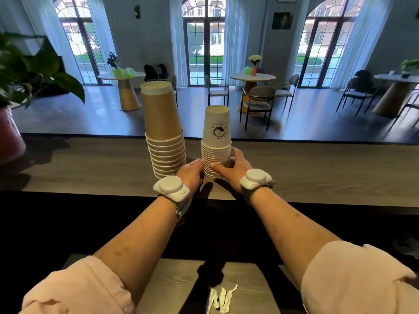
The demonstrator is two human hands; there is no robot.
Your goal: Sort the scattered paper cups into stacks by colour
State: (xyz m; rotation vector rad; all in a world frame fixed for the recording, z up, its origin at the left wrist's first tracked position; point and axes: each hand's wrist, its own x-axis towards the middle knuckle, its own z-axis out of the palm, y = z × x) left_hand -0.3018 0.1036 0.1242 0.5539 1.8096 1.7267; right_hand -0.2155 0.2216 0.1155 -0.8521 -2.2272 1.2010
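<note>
Two upside-down stacks of paper cups stand on the wooden counter. The taller brown stack is on the left. The shorter white stack, with a round dark logo on its top cup, is just to its right. My left hand presses against the lower left side of the white stack. On the lower right side, my right hand wraps around it, thumb across the front. Both wrists carry white sensor bands.
A leafy plant in a reddish pot stands at the counter's left end. White paper strips lie on a lower surface near me. Beyond the counter are round tables and chairs.
</note>
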